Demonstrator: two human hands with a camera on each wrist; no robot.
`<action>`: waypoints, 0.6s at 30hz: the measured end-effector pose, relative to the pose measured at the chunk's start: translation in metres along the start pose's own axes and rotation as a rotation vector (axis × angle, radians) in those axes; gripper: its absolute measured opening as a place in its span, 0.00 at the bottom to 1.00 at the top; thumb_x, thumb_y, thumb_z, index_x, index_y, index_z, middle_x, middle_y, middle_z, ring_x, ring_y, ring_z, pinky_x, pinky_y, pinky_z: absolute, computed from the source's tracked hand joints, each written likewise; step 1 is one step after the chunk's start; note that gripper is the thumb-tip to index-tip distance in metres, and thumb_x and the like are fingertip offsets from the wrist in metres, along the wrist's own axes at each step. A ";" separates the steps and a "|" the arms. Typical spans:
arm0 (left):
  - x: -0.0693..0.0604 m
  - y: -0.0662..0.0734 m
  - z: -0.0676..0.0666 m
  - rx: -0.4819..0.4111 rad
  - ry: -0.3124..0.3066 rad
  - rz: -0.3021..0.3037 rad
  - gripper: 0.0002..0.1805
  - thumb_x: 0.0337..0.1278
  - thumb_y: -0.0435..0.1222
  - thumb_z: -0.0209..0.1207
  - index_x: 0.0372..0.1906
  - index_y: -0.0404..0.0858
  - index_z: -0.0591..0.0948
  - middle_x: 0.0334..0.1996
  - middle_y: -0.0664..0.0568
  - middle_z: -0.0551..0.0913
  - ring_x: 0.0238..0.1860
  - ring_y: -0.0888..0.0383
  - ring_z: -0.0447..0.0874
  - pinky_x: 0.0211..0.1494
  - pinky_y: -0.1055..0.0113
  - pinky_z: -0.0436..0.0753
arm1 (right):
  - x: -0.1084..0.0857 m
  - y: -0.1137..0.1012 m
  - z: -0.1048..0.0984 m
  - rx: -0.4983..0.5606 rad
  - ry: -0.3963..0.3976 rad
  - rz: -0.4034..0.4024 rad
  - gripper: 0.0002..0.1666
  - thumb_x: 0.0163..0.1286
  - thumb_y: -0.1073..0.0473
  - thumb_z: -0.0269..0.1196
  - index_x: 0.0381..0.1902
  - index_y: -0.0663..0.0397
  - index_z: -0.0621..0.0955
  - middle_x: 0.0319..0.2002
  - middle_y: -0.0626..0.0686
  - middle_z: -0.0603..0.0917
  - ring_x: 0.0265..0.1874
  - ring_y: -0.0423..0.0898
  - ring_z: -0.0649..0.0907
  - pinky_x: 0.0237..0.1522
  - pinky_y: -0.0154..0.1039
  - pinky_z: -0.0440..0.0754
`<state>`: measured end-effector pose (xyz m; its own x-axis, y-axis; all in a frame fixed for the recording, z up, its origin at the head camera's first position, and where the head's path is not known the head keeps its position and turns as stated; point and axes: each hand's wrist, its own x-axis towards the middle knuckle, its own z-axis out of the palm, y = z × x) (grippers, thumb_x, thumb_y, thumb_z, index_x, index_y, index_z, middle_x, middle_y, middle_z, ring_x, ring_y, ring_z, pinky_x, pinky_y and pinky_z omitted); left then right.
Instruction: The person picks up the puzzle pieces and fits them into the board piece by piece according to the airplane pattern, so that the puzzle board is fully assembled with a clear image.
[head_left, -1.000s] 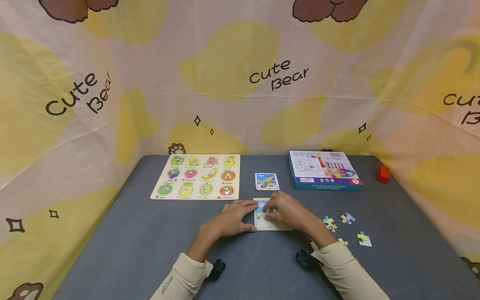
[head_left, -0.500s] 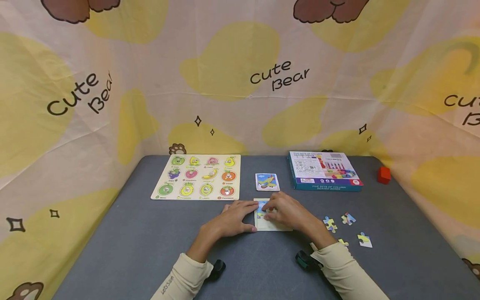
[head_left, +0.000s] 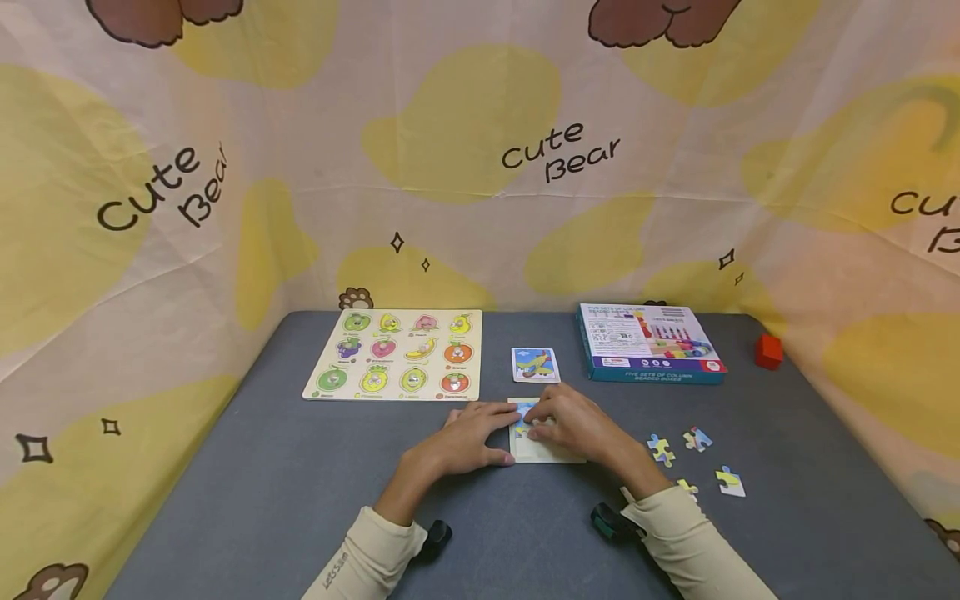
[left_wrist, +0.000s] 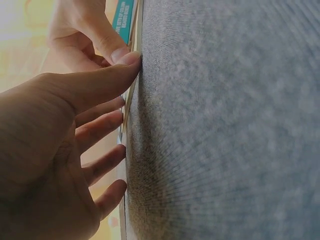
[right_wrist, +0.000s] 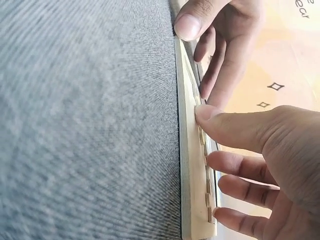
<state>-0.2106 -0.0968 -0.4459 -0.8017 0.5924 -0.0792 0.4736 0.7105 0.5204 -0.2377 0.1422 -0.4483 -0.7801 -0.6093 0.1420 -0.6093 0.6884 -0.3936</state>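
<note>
A small pale puzzle board (head_left: pixel 551 453) lies on the grey table, partly filled with blue sky pieces (head_left: pixel 522 412). At its left edge rests my left hand (head_left: pixel 468 433), fingers stretched out and thumb at the near corner. My right hand (head_left: pixel 573 423) bends over the board, thumb and index finger together on a puzzle piece that they largely hide. In the right wrist view, the right thumb (right_wrist: pixel 212 120) touches the edge of the laid pieces (right_wrist: pixel 206 165). Several loose puzzle pieces (head_left: pixel 661 450) lie right of the board.
Behind the board lies a picture card of an airplane (head_left: pixel 535 364). A fruit board (head_left: pixel 392 354) is at the back left, and a boxed toy set (head_left: pixel 651 342) at the back right. A red block (head_left: pixel 768 352) sits near the right edge. Patterned cloth (head_left: pixel 457 125) surrounds the table.
The view shifts very slightly. Both hands keep their places on the board, and the loose pieces lie as before.
</note>
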 end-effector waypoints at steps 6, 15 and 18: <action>0.000 0.001 0.001 0.025 -0.002 0.002 0.37 0.69 0.48 0.69 0.79 0.46 0.73 0.81 0.54 0.67 0.80 0.48 0.62 0.69 0.38 0.65 | 0.000 -0.001 0.001 -0.004 0.027 0.046 0.10 0.65 0.55 0.77 0.43 0.50 0.93 0.39 0.48 0.87 0.39 0.43 0.78 0.41 0.41 0.75; -0.001 0.003 0.001 0.053 0.021 0.058 0.28 0.68 0.44 0.70 0.71 0.50 0.82 0.77 0.50 0.72 0.77 0.45 0.67 0.66 0.39 0.67 | 0.000 -0.001 0.002 -0.004 0.044 0.045 0.10 0.65 0.55 0.78 0.42 0.50 0.93 0.38 0.48 0.87 0.39 0.43 0.79 0.41 0.41 0.75; 0.000 0.004 0.001 0.057 0.035 0.088 0.26 0.67 0.42 0.71 0.69 0.50 0.84 0.74 0.51 0.76 0.75 0.46 0.69 0.65 0.40 0.69 | 0.000 -0.001 0.001 0.001 0.047 0.041 0.10 0.65 0.55 0.77 0.42 0.51 0.93 0.38 0.48 0.87 0.39 0.43 0.79 0.41 0.41 0.75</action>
<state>-0.2088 -0.0938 -0.4448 -0.7677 0.6408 -0.0053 0.5621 0.6773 0.4747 -0.2374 0.1409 -0.4493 -0.8103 -0.5612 0.1687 -0.5766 0.7120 -0.4007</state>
